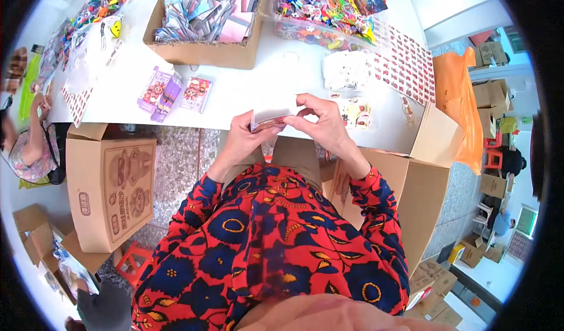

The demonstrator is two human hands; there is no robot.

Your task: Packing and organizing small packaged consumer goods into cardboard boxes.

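My left hand (239, 138) is closed round the lower left side of a small printed carton (269, 123), held just over the table's near edge. A pale panel (276, 109) stands up along its far side. At the carton's right end are the bent thumb and index finger of my right hand (324, 124), gripping its edge. What is inside the carton cannot be made out. Left of my hands on the white table lie purple printed cartons (155, 90) and a red and purple one (195, 95). Clear stickers or small bags (355, 112) lie by my right hand.
Beyond are a cardboard box (202, 55) of folded cartons and a clear bin (323, 34) of colourful trinkets. Sticker sheets (406, 64) lie right, near an orange bag (455, 102). Large cartons (111, 184) flank me. Another person (32, 149) sits at the left.
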